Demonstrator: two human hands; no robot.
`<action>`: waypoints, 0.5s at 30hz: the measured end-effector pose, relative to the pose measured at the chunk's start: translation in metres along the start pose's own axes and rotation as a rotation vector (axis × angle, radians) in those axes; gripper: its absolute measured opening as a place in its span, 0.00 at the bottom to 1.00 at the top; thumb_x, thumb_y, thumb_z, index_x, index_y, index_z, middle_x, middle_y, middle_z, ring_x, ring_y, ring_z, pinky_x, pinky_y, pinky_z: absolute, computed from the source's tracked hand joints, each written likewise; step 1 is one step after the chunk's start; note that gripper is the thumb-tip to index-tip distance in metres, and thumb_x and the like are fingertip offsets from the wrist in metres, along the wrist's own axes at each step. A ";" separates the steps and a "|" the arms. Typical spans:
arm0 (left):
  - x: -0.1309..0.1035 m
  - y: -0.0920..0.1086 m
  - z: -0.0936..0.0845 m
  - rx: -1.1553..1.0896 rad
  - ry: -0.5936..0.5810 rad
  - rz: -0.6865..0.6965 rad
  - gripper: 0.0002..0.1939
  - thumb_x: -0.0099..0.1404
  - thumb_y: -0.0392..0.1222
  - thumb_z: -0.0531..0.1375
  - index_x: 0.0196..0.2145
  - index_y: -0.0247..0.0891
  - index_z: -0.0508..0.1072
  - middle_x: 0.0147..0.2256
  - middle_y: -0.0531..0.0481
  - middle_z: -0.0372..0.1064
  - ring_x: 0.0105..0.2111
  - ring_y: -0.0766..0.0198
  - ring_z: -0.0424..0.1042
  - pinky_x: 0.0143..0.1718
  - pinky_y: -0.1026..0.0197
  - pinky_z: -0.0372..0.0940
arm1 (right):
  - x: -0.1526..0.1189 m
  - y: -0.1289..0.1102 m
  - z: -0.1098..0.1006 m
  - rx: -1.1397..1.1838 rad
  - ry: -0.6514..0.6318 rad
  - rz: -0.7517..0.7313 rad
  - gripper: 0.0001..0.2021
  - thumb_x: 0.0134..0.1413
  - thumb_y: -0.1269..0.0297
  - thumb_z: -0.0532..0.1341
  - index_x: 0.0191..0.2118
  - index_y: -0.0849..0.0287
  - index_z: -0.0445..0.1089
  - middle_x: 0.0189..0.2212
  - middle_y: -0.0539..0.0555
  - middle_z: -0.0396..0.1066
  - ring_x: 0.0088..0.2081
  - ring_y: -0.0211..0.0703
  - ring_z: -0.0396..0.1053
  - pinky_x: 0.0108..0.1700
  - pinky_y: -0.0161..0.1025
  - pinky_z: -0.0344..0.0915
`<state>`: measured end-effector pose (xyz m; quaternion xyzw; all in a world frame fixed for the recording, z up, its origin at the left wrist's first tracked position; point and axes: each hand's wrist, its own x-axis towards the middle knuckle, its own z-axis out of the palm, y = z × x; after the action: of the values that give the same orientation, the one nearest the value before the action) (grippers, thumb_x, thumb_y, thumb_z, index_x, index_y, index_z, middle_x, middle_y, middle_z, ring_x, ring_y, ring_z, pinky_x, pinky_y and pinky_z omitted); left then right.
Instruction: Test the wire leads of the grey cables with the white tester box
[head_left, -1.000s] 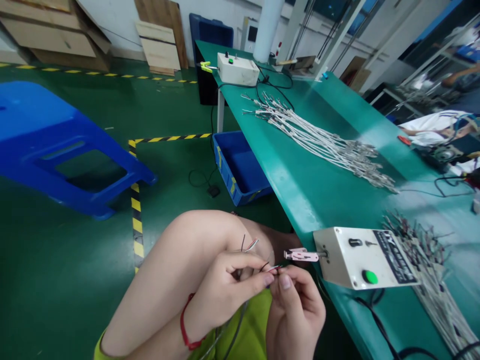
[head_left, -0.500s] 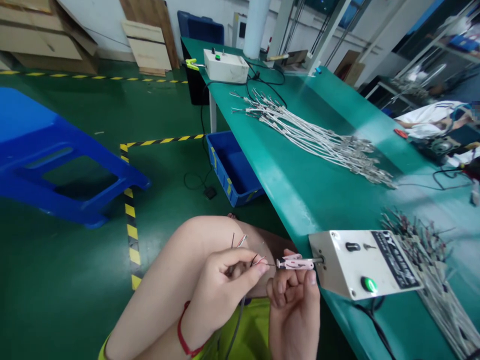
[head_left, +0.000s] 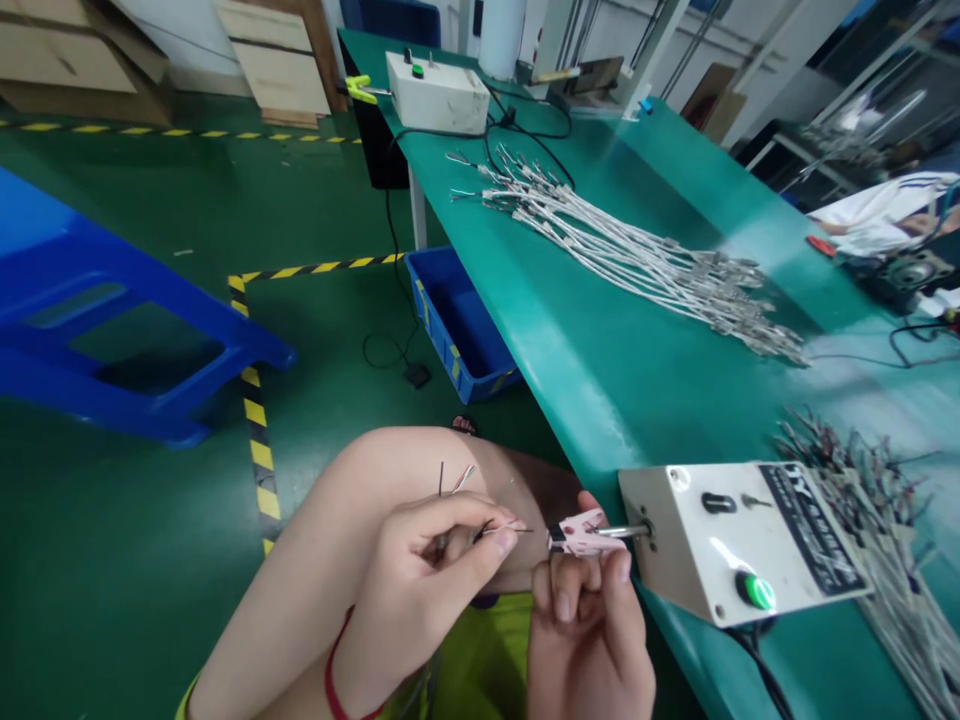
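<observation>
Between the thumb and fingertips of my left hand (head_left: pixel 442 570) are thin wires, with a dark wire tip sticking out to the right. More wire ends (head_left: pixel 463 478) rise above that hand. My right hand (head_left: pixel 589 610) has its thumb and fingers around a pink clip (head_left: pixel 585 533) mounted on a metal shaft. The shaft comes out of a white control box (head_left: pixel 742 540) with a glowing green button at the table's near edge. A small gap separates the wire tip from the dark end of the clip.
The green table (head_left: pixel 570 370) carries a bundle of white cables (head_left: pixel 630 250), grey cables (head_left: pixel 885 570) at the right and a second box (head_left: pixel 439 95). A blue bin (head_left: pixel 465 330) and blue stool (head_left: pixel 112 300) stand left of it. A person's sleeve shows at far right.
My left hand has moved left, drawing the wire tip away from the clip. The pink clip has spread wider between my right fingers. The view has shifted slightly.
</observation>
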<state>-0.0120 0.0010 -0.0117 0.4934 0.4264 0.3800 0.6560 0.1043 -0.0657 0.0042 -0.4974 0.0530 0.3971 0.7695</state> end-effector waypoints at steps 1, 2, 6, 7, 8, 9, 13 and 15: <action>0.000 0.001 0.000 -0.004 -0.004 0.006 0.06 0.69 0.39 0.68 0.36 0.38 0.85 0.32 0.46 0.82 0.21 0.68 0.65 0.24 0.64 0.61 | 0.000 0.001 0.001 0.005 0.015 -0.001 0.20 0.66 0.52 0.67 0.56 0.60 0.78 0.16 0.45 0.60 0.21 0.34 0.49 0.25 0.32 0.55; 0.001 0.002 0.001 -0.014 -0.008 0.012 0.05 0.69 0.38 0.68 0.35 0.38 0.85 0.37 0.44 0.84 0.24 0.66 0.70 0.27 0.63 0.65 | 0.001 0.001 0.002 0.007 0.018 -0.004 0.19 0.65 0.53 0.67 0.55 0.59 0.79 0.16 0.45 0.59 0.20 0.33 0.48 0.24 0.32 0.54; 0.003 0.008 0.005 -0.063 -0.049 -0.013 0.05 0.67 0.36 0.68 0.32 0.38 0.83 0.45 0.40 0.86 0.45 0.50 0.84 0.41 0.58 0.75 | 0.006 0.001 -0.004 -0.009 -0.044 -0.010 0.15 0.65 0.55 0.68 0.51 0.57 0.81 0.14 0.44 0.56 0.19 0.32 0.44 0.23 0.32 0.49; 0.004 0.010 0.006 -0.075 -0.062 -0.032 0.05 0.66 0.36 0.68 0.31 0.38 0.83 0.44 0.40 0.86 0.47 0.48 0.83 0.42 0.58 0.76 | 0.007 0.001 -0.006 -0.016 -0.068 -0.007 0.15 0.66 0.56 0.67 0.51 0.57 0.81 0.14 0.44 0.56 0.19 0.32 0.44 0.23 0.32 0.48; 0.005 0.011 0.006 -0.086 -0.077 -0.055 0.05 0.67 0.37 0.68 0.31 0.37 0.82 0.44 0.39 0.86 0.48 0.47 0.83 0.42 0.57 0.76 | 0.008 0.001 -0.008 -0.022 -0.094 -0.007 0.15 0.66 0.55 0.67 0.52 0.56 0.81 0.14 0.44 0.56 0.19 0.32 0.45 0.23 0.32 0.49; 0.005 0.012 0.007 -0.099 -0.092 -0.077 0.06 0.67 0.37 0.68 0.31 0.37 0.82 0.45 0.39 0.86 0.48 0.47 0.84 0.41 0.58 0.76 | 0.008 0.001 -0.010 -0.027 -0.114 -0.010 0.15 0.67 0.55 0.66 0.52 0.55 0.81 0.14 0.44 0.56 0.19 0.32 0.46 0.23 0.32 0.50; 0.006 0.014 0.008 -0.156 -0.146 -0.140 0.08 0.67 0.39 0.69 0.29 0.36 0.81 0.46 0.38 0.85 0.48 0.48 0.83 0.38 0.60 0.75 | 0.009 0.001 -0.015 -0.044 -0.126 -0.027 0.15 0.68 0.54 0.66 0.53 0.54 0.81 0.14 0.44 0.57 0.19 0.33 0.48 0.24 0.32 0.53; 0.007 0.015 0.010 -0.178 -0.161 -0.149 0.08 0.67 0.39 0.69 0.29 0.36 0.81 0.46 0.38 0.85 0.46 0.50 0.82 0.35 0.62 0.73 | 0.009 0.001 -0.016 -0.047 -0.119 -0.023 0.15 0.67 0.54 0.66 0.53 0.54 0.81 0.15 0.44 0.57 0.20 0.33 0.48 0.24 0.32 0.53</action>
<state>-0.0015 0.0082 0.0034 0.4294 0.3724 0.3255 0.7556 0.1152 -0.0732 -0.0089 -0.4914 -0.0077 0.4182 0.7639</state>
